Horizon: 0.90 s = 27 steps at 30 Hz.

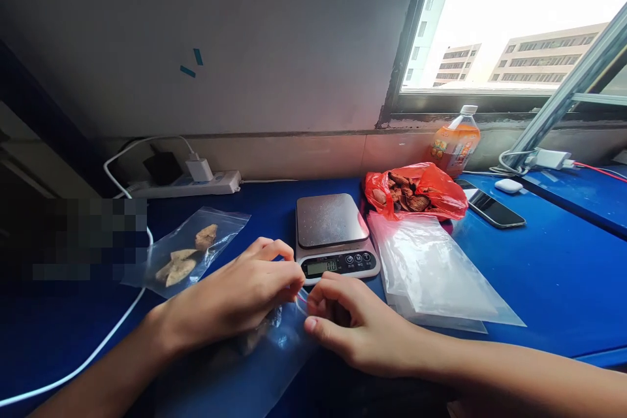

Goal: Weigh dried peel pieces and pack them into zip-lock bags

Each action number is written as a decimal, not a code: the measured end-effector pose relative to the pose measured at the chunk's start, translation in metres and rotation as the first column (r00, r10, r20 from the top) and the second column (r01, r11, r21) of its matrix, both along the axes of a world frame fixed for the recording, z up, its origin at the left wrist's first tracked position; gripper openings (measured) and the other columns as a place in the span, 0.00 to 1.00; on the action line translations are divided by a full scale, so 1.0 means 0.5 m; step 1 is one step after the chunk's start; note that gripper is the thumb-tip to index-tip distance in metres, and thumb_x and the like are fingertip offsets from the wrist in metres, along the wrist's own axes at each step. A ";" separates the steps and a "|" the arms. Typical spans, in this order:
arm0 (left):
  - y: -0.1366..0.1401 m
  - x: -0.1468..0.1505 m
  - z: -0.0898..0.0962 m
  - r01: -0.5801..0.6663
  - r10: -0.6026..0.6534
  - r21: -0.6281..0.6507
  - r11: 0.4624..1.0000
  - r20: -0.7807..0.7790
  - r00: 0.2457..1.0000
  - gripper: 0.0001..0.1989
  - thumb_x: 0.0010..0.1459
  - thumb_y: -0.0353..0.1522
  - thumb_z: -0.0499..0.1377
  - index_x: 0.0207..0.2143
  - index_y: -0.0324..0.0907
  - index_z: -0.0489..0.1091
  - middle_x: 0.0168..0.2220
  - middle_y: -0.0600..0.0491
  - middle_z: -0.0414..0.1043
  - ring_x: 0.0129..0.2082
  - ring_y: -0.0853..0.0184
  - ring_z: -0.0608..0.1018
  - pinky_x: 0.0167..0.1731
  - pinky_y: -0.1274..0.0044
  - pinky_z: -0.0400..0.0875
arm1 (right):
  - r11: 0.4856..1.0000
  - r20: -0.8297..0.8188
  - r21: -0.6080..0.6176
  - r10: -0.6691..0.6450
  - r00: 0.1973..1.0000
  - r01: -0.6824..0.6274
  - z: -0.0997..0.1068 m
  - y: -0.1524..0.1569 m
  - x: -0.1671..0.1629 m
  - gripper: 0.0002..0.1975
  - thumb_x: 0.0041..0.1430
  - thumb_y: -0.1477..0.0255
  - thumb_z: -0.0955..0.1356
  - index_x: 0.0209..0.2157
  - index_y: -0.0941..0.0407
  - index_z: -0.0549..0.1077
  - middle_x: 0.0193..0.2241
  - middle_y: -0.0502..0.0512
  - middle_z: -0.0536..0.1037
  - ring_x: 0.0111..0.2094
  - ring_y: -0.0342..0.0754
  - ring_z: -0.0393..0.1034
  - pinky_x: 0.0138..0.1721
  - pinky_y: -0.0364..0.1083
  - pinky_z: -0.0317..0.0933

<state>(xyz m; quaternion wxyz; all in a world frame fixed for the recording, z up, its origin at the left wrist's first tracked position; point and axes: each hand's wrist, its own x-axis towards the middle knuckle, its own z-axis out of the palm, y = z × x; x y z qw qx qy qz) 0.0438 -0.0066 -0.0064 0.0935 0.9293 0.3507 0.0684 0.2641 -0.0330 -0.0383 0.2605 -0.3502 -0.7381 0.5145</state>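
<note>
Near the table's front edge, my left hand (255, 284) pinches the top edge of a clear zip bag (284, 359). My right hand (360, 323) is closed on the same edge, its curled fingers close to the left ones. A red line shows along the bag's edge between my hands. Some brownish pieces seem to lie inside the bag, partly hidden under my left hand. Just beyond my fingers stands a digital kitchen scale (332, 225) with a bare metal plate, its display seeming to read zero.
Another zip bag (196, 248) with tan pieces lies at left. Right of the scale are a stack of clear bags (435, 271) and a red plastic bag (450, 199) of dried brown pieces. Behind stand an orange drink bottle (455, 144), phone (494, 204) and power strip (220, 184).
</note>
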 end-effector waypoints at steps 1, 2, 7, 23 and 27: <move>0.000 0.002 0.000 -0.002 0.002 -0.014 1.000 -0.004 1.000 0.11 0.65 0.25 0.51 0.34 0.44 0.72 0.39 0.51 0.71 0.45 0.62 0.72 0.42 0.76 0.67 | 1.000 -0.001 0.008 0.009 1.000 -0.009 0.000 0.001 0.001 0.10 0.58 0.69 0.69 0.28 0.57 0.65 0.27 0.47 0.64 0.29 0.41 0.57 0.31 0.42 0.52; 0.000 0.003 0.002 -0.005 0.005 -0.029 1.000 -0.009 1.000 0.11 0.64 0.25 0.51 0.34 0.44 0.72 0.40 0.51 0.71 0.45 0.62 0.72 0.42 0.76 0.67 | 1.000 0.001 0.007 0.015 1.000 -0.015 0.000 0.002 0.002 0.10 0.57 0.69 0.69 0.27 0.57 0.64 0.28 0.47 0.64 0.29 0.41 0.57 0.31 0.42 0.52; -0.003 -0.001 0.018 -0.026 0.028 -0.093 0.995 0.019 0.999 0.09 0.64 0.27 0.53 0.33 0.44 0.71 0.39 0.50 0.70 0.46 0.61 0.71 0.43 0.76 0.67 | 0.993 -0.013 -0.117 -0.012 1.000 0.011 0.008 0.012 0.003 0.10 0.57 0.69 0.68 0.26 0.56 0.63 0.29 0.47 0.62 0.29 0.41 0.55 0.30 0.42 0.51; 0.040 -0.078 0.053 -0.207 0.207 -0.211 0.955 -0.023 0.978 0.09 0.63 0.33 0.56 0.33 0.44 0.76 0.35 0.54 0.74 0.35 0.67 0.75 0.36 0.79 0.68 | 0.965 -0.137 -0.211 -0.189 0.972 0.158 -0.010 0.013 -0.014 0.14 0.59 0.59 0.67 0.32 0.55 0.64 0.26 0.47 0.61 0.29 0.43 0.55 0.32 0.43 0.52; 0.042 -0.119 0.083 -0.195 0.225 -0.144 0.970 0.233 0.946 0.13 0.63 0.39 0.58 0.30 0.41 0.74 0.28 0.57 0.73 0.27 0.71 0.74 0.27 0.82 0.68 | 0.977 -0.210 -0.202 -0.112 0.971 0.069 0.000 -0.019 -0.019 0.26 0.60 0.64 0.67 0.56 0.54 0.57 0.36 0.50 0.64 0.32 0.43 0.59 0.35 0.44 0.57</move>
